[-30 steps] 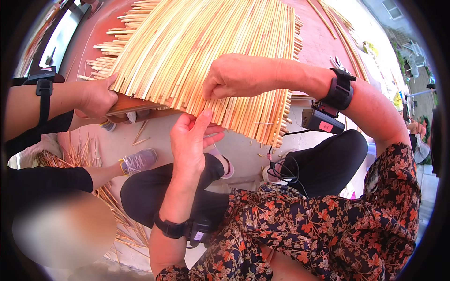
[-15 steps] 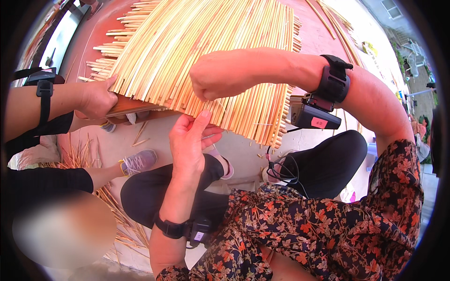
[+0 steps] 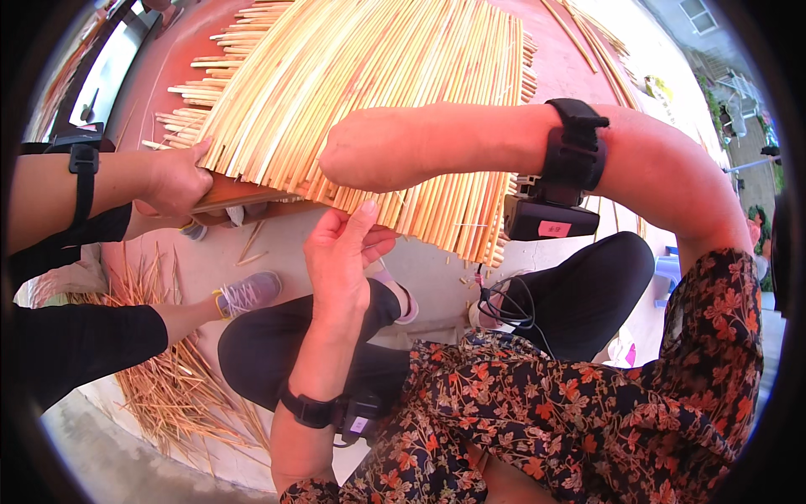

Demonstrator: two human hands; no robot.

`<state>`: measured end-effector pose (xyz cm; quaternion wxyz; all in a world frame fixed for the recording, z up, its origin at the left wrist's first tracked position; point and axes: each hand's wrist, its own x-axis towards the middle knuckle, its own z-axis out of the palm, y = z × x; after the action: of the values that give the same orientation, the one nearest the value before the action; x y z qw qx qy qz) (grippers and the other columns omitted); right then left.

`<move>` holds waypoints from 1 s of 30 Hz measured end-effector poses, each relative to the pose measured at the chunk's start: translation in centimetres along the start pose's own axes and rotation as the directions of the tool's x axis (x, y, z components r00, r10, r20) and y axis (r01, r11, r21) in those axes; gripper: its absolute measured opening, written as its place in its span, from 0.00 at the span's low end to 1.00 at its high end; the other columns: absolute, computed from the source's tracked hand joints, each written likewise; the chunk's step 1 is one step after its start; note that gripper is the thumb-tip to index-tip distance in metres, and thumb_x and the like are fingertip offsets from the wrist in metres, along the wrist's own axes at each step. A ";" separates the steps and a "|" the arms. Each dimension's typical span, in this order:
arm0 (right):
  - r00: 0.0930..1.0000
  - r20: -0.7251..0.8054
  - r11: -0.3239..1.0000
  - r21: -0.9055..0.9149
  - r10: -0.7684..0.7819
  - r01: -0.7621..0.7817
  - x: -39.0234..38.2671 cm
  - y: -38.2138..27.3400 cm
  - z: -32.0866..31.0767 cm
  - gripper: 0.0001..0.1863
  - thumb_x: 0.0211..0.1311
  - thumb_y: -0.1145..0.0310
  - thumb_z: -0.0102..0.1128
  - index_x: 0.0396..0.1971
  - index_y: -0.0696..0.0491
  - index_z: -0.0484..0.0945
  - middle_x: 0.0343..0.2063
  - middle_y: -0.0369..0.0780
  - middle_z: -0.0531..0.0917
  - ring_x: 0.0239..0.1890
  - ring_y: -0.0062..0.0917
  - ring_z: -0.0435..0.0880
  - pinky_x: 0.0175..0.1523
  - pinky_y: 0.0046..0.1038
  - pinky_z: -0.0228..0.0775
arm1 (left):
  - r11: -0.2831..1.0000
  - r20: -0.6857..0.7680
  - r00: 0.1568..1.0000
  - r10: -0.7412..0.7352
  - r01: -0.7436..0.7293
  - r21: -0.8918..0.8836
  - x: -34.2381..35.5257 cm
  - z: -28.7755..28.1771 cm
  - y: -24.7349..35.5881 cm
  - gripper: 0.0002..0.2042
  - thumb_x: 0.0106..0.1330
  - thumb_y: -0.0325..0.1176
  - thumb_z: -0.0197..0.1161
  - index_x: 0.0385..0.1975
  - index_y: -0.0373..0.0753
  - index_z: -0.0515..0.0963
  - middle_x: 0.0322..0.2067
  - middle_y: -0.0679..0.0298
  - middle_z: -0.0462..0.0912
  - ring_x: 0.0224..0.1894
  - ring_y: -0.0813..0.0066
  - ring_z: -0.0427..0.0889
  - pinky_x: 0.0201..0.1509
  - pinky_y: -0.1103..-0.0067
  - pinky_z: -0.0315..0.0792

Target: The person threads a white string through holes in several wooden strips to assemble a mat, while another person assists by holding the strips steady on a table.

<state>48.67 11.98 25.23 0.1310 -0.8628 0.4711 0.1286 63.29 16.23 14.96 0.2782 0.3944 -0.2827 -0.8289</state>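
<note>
A mat of pale yellow reed stalks [image 3: 420,59], laid side by side, slopes up and away from me. My left hand [image 3: 340,256] pinches its near edge, thumb on top and fingers curled underneath. Above the mat, just past that thumb, my right hand [image 3: 365,151] is closed with its back turned up. Its fingertips are hidden, so I cannot make out what they hold. Short pale thread [image 3: 470,225] shows across the stalks at the near right corner.
A co-worker's hand [image 3: 178,181] grips the mat's left corner, by a wooden board edge [image 3: 239,191]. Loose stalks [image 3: 180,391] lie heaped on the floor at left. Longer stalks [image 3: 600,50] lie at the far right. A black cable [image 3: 520,311] hangs near my knee.
My right hand and forearm have shifted left and slightly down over the mat, turning so the fingers are hidden. My left hand stays at the edge. The co-worker's head has left the view.
</note>
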 end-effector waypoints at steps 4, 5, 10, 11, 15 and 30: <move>0.999 -0.035 0.998 -0.052 -0.022 0.020 0.1 -0.9 0.5 0.05 0.44 0.74 0.57 0.17 0.60 0.80 0.15 0.47 0.79 0.22 0.40 0.82 0.26 0.35 0.74 | 1.000 -0.012 1.000 0.004 -0.004 0.018 -0.1 0.0 0.1 0.11 0.60 0.34 0.66 0.29 0.35 0.72 0.24 0.61 0.79 0.26 0.71 0.81 0.32 0.77 0.78; 0.997 -0.073 0.997 -0.073 -0.019 0.013 -0.1 -1.1 0.7 0.05 0.44 0.74 0.57 0.17 0.59 0.80 0.15 0.46 0.79 0.22 0.39 0.82 0.26 0.34 0.74 | 0.999 -0.021 1.000 -0.014 0.015 0.032 -0.1 0.1 0.1 0.10 0.60 0.34 0.66 0.30 0.35 0.73 0.24 0.61 0.79 0.26 0.71 0.82 0.32 0.77 0.78; 0.995 -0.086 0.988 -0.151 -0.047 0.034 -0.5 -1.7 0.7 0.05 0.42 0.72 0.59 0.15 0.58 0.79 0.15 0.44 0.80 0.21 0.36 0.82 0.25 0.33 0.74 | 1.000 -0.034 0.999 -0.010 0.010 0.000 -0.2 -0.1 0.2 0.10 0.61 0.33 0.65 0.32 0.34 0.74 0.26 0.62 0.79 0.27 0.71 0.82 0.32 0.78 0.77; 0.996 -0.085 0.988 -0.150 -0.041 0.028 -0.6 -1.5 0.9 0.05 0.42 0.72 0.59 0.15 0.58 0.79 0.15 0.44 0.80 0.21 0.36 0.82 0.25 0.33 0.74 | 1.000 -0.021 1.000 -0.008 0.008 -0.004 -0.2 0.2 0.3 0.09 0.61 0.33 0.65 0.31 0.35 0.73 0.26 0.62 0.79 0.27 0.71 0.82 0.32 0.79 0.77; 0.998 -0.039 0.980 -0.194 -0.056 0.047 -0.5 -1.4 1.1 0.06 0.43 0.70 0.60 0.16 0.57 0.80 0.15 0.42 0.80 0.22 0.34 0.82 0.24 0.32 0.73 | 1.000 0.005 1.000 0.006 -0.006 -0.021 0.0 0.1 0.0 0.09 0.61 0.33 0.65 0.30 0.36 0.73 0.26 0.62 0.79 0.27 0.72 0.82 0.32 0.80 0.77; 0.990 -0.108 0.967 -0.228 0.093 -0.115 0.1 -3.4 4.1 0.08 0.50 0.67 0.59 0.29 0.55 0.75 0.20 0.40 0.81 0.26 0.30 0.84 0.26 0.31 0.72 | 0.999 -0.005 0.999 0.033 -0.033 -0.017 0.0 -0.5 0.1 0.09 0.65 0.32 0.60 0.40 0.35 0.73 0.35 0.61 0.82 0.31 0.71 0.84 0.34 0.79 0.78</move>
<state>51.22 15.09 21.72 -0.0011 -0.8515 0.5030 0.1480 63.72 16.09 14.78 0.2956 0.3893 -0.2816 -0.8257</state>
